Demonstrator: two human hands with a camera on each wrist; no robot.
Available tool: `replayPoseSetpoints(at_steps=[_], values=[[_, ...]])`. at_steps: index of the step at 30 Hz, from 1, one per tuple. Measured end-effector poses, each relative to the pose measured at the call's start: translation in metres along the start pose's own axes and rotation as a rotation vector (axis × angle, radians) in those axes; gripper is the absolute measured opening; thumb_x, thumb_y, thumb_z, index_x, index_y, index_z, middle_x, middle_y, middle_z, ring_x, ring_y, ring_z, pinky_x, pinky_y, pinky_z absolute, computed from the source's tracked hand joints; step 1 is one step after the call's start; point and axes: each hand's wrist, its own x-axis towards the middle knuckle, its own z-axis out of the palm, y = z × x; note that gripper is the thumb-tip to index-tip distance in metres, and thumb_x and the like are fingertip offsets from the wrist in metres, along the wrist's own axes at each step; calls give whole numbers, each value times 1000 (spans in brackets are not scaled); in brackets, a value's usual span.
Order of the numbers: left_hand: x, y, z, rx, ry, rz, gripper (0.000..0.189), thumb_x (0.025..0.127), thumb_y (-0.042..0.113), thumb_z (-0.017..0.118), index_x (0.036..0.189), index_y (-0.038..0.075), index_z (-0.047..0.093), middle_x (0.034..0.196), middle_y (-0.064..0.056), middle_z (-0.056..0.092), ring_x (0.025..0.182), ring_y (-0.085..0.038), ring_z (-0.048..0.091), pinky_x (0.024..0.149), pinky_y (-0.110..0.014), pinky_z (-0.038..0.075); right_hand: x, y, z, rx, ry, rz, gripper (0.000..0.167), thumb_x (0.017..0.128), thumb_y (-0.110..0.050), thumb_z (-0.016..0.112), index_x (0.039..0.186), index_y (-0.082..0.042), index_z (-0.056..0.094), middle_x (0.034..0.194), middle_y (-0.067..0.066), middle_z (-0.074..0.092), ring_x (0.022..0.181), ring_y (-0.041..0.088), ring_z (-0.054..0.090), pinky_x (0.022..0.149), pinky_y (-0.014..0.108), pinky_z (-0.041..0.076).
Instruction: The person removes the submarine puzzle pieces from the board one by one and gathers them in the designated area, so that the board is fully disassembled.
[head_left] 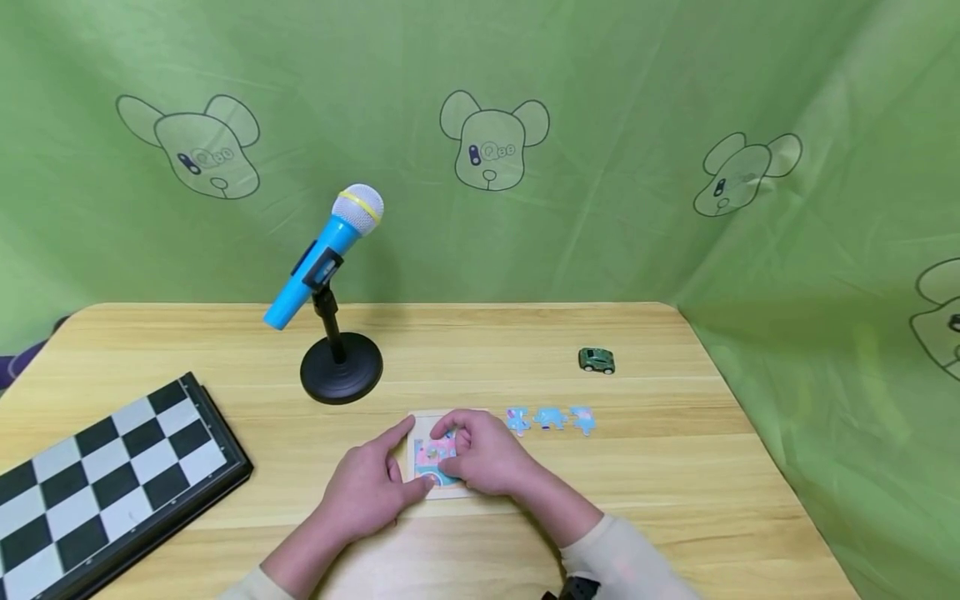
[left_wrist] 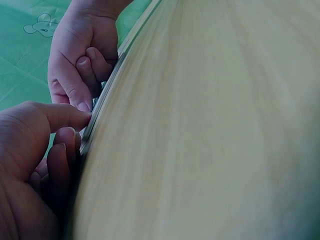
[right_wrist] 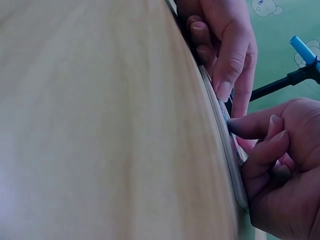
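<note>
Puzzle tray: pale-framed rectangular tray with pink-and-blue picture [head_left: 453, 492], flat on the pale wood-grain desk [head_left: 675, 500].
Left hand [head_left: 367, 489]: at the tray's left side, thumb and forefinger wide apart, both touching it.
Right hand [head_left: 487, 454]: over the tray, fingers bent; cannot tell whether they hold a piece.
Loose pieces: three blue-and-pink jigsaw pieces [head_left: 550, 418], in a row right of the tray.
</note>
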Motion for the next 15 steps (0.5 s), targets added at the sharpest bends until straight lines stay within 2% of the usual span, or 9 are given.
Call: replayPoseSetpoints(at_steps=[8,15], values=[[0,0,0,-1,-2,1,80,78,27,85,147,5,49,52,6,52,36,-12,52,44,-29,41,2,-1,-2,-11,-49,21,31,81,4,76,107,-9,67,54,-2,41,42,12,44,43,23,32],[0,1,-1,-11,-12,-9,82,78,28,86,147,5,49,52,6,53,37,-13,52,44,-30,41,3,-1,-2,14,-43,24,32,79,7,77,104,-9,66,55,-1,40,42,13,45,44,24,32]])
